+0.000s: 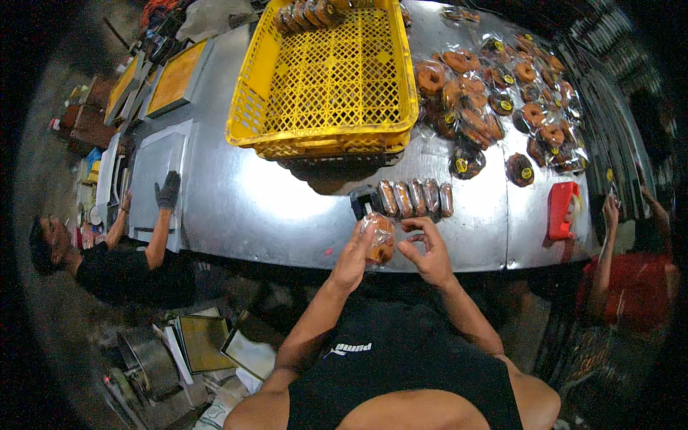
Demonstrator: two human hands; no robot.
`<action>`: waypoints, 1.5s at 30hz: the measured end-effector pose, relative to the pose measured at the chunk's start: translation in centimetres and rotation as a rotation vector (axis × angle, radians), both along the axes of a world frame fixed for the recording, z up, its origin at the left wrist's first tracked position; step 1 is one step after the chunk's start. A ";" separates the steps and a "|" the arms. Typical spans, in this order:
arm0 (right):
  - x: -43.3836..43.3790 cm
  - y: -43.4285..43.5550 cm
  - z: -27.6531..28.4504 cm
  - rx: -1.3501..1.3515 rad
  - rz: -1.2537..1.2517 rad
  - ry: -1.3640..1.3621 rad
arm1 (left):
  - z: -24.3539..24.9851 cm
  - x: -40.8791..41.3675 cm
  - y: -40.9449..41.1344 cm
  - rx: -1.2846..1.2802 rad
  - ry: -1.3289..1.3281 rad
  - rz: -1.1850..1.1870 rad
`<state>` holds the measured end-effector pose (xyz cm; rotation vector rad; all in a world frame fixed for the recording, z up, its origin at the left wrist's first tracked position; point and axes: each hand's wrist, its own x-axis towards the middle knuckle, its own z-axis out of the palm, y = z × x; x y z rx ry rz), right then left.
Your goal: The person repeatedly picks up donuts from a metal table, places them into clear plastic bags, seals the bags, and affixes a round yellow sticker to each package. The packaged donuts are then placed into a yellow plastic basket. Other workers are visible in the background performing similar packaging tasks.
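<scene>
My left hand (353, 255) holds a ring doughnut in clear plastic wrap (380, 242) near the front edge of the metal table. Just to its right, my right hand (428, 250) is raised with fingers bent and nothing seen in it. Beyond both hands, several wrapped doughnuts (416, 198) stand on edge in a row. A small black device (365, 201) sits at the row's left end, partly behind the held doughnut. Many wrapped doughnuts (475, 126), some with round yellow stickers, lie loosely piled at the right.
A yellow plastic crate (322, 131) with wrapped doughnuts at its far end stands on the metal table (226, 215). A red tape dispenser (561, 210) is at the right. One person (134, 274) handles a tray (156, 161) at the left; another person (629, 285) is at the right.
</scene>
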<state>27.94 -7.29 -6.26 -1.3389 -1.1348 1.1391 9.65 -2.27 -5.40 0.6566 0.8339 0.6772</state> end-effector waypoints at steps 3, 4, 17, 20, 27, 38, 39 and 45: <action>-2.9 -0.1 1.9 0.133 -0.090 -0.434 | -1.0 -0.5 -0.6 0.152 0.111 0.038; -3.7 0.3 2.2 0.166 -0.087 -0.404 | -0.8 -0.4 -0.7 0.148 0.105 0.038; -4.7 1.2 6.1 -0.016 -0.210 0.160 | 3.9 -3.9 3.3 0.678 0.208 -0.276; -5.6 1.1 6.1 0.074 -0.352 -0.300 | 2.7 -4.1 3.3 0.423 0.234 -0.338; -5.2 -0.1 5.3 0.303 -0.153 -0.509 | 3.0 -2.2 1.6 0.597 0.119 0.046; -8.8 -1.9 -0.4 -0.186 -0.202 0.079 | 2.8 -2.0 1.1 0.827 0.468 0.056; -9.4 -2.2 -0.7 -0.136 -0.199 0.241 | 2.4 -2.2 0.9 0.897 0.452 0.098; -10.8 -2.9 -1.6 -0.096 -0.239 0.379 | 1.0 -3.2 -0.9 0.016 -0.059 0.013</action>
